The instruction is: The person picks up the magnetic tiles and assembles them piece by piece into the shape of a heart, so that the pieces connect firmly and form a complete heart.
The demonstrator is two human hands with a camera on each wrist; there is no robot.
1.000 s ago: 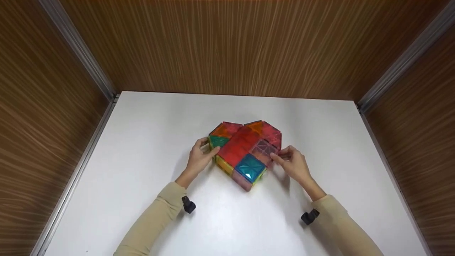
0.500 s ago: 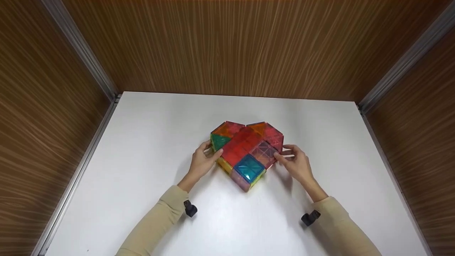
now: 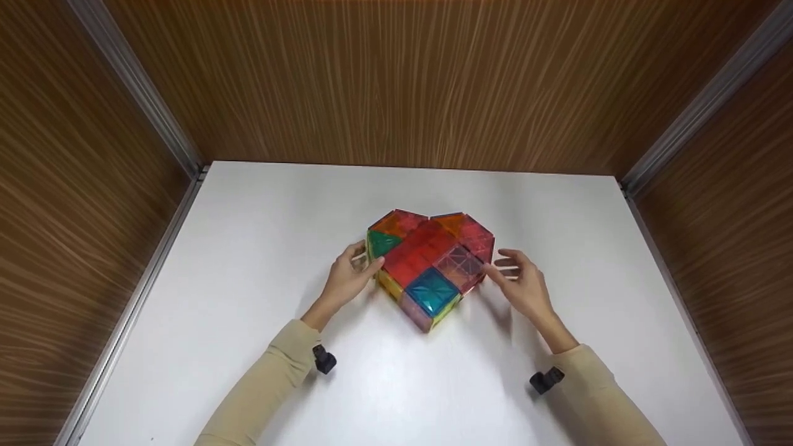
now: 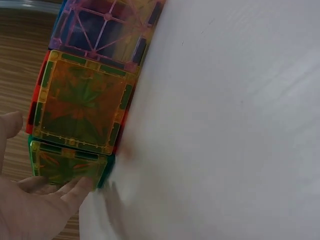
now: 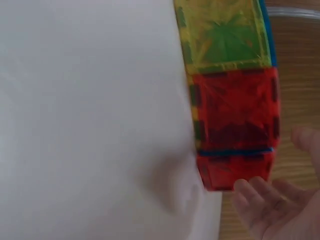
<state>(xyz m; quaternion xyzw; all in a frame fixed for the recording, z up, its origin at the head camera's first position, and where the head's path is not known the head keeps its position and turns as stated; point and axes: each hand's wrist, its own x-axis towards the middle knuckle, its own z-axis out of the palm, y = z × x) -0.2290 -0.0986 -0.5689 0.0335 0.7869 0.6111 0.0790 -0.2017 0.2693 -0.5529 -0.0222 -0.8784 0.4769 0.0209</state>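
A heart-shaped box of translucent magnetic tiles (image 3: 418,254) lies on the white table in the head view. Its top has red, orange, green, blue and pale pink pieces. At its left side is my left hand (image 3: 348,275), fingers loosely bent along the wall. In the left wrist view, those fingertips (image 4: 82,187) are at a yellow-green side tile (image 4: 75,162), and the thumb stands off the edge. My right hand (image 3: 523,285) is spread beside the right side. The right wrist view has its fingers (image 5: 257,192) close to a red side tile (image 5: 235,171); contact is unclear.
A white tabletop (image 3: 396,396) surrounds the heart. Wood-grain panels (image 3: 396,80) rise at the back and both sides, with metal rails (image 3: 133,87) in the corners. Small black cameras (image 3: 324,359) sit at both wrists.
The heart has turned slightly and shifted a little to the right. Most recently, my right hand's fingers have spread and drawn away from its side, and my left hand has eased slightly left.
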